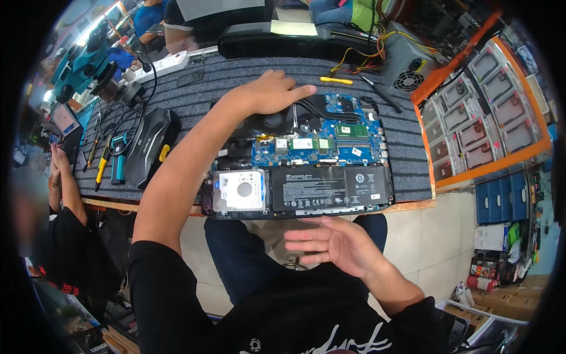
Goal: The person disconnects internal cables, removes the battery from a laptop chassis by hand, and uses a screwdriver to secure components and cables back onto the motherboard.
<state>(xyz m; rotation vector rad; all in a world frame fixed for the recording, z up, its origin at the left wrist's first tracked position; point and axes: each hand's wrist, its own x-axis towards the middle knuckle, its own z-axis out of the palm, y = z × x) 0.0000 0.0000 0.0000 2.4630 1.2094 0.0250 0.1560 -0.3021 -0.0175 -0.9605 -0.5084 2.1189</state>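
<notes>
An opened laptop [345, 154] lies on the bench in front of me, its inner parts bare. It shows a blue circuit board [268, 154], a black battery [330, 187], a silver hard drive [240, 190] and a fan [274, 121]. Across the laptop's far edge lies my left hand [268, 94], fingers stretched out and thumb spread toward the black heat pipes [315, 109]; what is under the palm is hidden. My right hand [336, 243] is open just below the near edge, palm turned up and sideways, holding nothing.
Beyond the laptop lie a yellow pry tool [336, 80] and a dark screwdriver [383, 94]. A power supply [407, 62] with loose cables stands far right, beside an orange-framed parts rack [471, 118]. At left are a black case [152, 147], a microscope [88, 68] and a seated person [65, 236].
</notes>
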